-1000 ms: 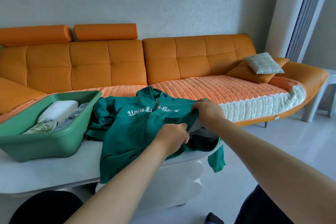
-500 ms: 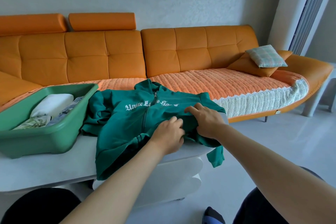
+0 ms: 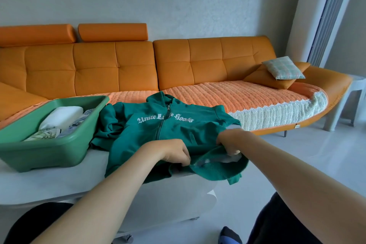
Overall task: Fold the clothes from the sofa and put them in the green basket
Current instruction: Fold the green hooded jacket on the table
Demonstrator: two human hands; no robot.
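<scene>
**Two pinch grips at hem**

Left hand and right hand each pinch the hem of the dark green zip-up fabric jacket, front-up on the white table beside the green plastic basket. Soft, floppy, light; I'd grip hem corners, then shoulders.

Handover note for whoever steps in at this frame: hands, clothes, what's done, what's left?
Left hand: grips the jacket hem.
Right hand: grips the hem further right.
Jacket: front up on the table, right of the basket; hem hangs over the near edge.
Done: folded clothes lie in the basket.
Left: fold the jacket, put it in; no other clothes show on the sofa.
</scene>
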